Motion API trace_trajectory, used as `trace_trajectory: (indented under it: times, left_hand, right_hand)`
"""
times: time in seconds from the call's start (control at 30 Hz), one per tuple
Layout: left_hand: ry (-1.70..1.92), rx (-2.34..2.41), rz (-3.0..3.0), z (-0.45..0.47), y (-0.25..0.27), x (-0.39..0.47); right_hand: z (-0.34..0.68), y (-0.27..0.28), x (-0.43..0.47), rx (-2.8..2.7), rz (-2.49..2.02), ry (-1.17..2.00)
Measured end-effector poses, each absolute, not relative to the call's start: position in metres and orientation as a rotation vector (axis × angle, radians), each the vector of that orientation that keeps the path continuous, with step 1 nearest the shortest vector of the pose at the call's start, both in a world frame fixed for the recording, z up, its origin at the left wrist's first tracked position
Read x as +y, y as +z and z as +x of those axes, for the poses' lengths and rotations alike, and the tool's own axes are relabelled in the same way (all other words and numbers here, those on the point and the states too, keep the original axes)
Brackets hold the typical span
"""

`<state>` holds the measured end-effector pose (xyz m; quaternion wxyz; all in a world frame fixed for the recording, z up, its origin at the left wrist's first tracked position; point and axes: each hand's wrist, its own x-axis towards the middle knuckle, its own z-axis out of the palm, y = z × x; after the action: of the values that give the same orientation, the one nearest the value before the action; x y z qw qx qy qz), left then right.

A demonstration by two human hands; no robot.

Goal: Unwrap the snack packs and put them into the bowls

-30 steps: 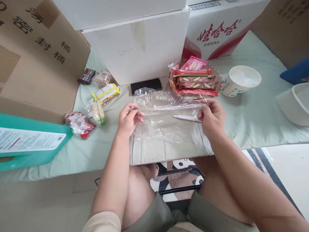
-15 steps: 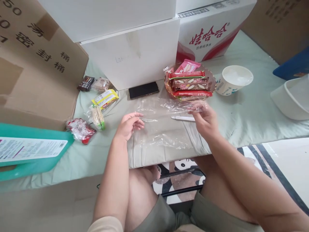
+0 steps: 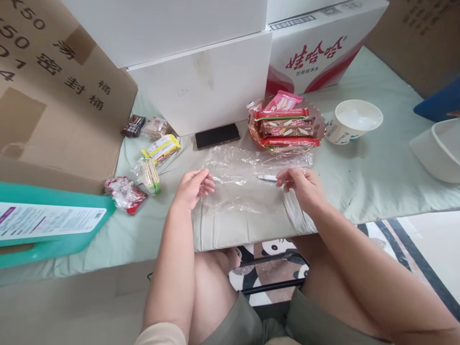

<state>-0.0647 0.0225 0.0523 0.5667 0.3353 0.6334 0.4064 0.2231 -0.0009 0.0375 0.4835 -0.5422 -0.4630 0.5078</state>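
Note:
A clear plastic bag (image 3: 237,196) lies spread on the pale green cloth between my two hands. My left hand (image 3: 194,189) is at its left edge, thumb and forefinger pinched together on the thin film, the other fingers curled. At the right side, the fingers of my right hand (image 3: 302,187) are bent together on the film. They also cover one end of a slim white pen-like tool (image 3: 266,178), whose exact kind I cannot make out. Just beyond the bag stands a clear scalloped bowl (image 3: 322,136) of wrapped snack bars (image 3: 287,128).
A black phone (image 3: 217,136) lies by the white box (image 3: 201,91). Several wrapped snacks (image 3: 161,148) sit at left, near a cardboard box (image 3: 72,96) and a green container (image 3: 53,230). To the right are a paper cup (image 3: 345,132) and a white tub (image 3: 434,153).
My right hand has let go of the bag's far right corner and come down and nearer, over the white tool. The bag has settled flatter. My left thumb and forefinger have closed together.

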Motion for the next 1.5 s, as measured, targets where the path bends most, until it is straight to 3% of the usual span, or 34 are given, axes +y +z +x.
trace_trajectory:
  times: [0.17, 0.33, 0.67, 0.9, 1.03, 1.37, 1.5]
  left_hand:
    - [1.024, 1.419, 0.706, -0.067, 0.057, 0.016]
    - [0.856, 1.32, 0.675, -0.069, 0.056, -0.008]
    - [1.266, 1.124, 0.828, -0.054, 0.072, -0.058]
    - [1.601, 1.223, 1.223, -0.04, 0.065, -0.114]
    - [1.609, 1.336, 1.475, -0.04, 0.062, -0.13]
    - [1.335, 1.34, 1.025, 0.001, 0.096, -0.14]
    - [1.205, 1.249, 0.93, 0.003, 0.088, -0.138]
  right_hand:
    - [0.229, 0.032, -0.006, -1.109, -1.157, 1.124]
    - [0.239, 0.031, -0.01, -1.045, -1.041, 0.993]
    - [0.258, 0.039, -0.065, -0.934, -0.943, 1.083]
    - [0.291, 0.036, -0.167, -1.373, -1.196, 0.668]
    - [0.307, 0.039, -0.196, -1.513, -1.168, 0.517]
    - [0.306, 0.045, -0.175, -0.888, -1.196, 1.01]
    - [0.305, 0.039, -0.167, -0.94, -1.248, 1.189]
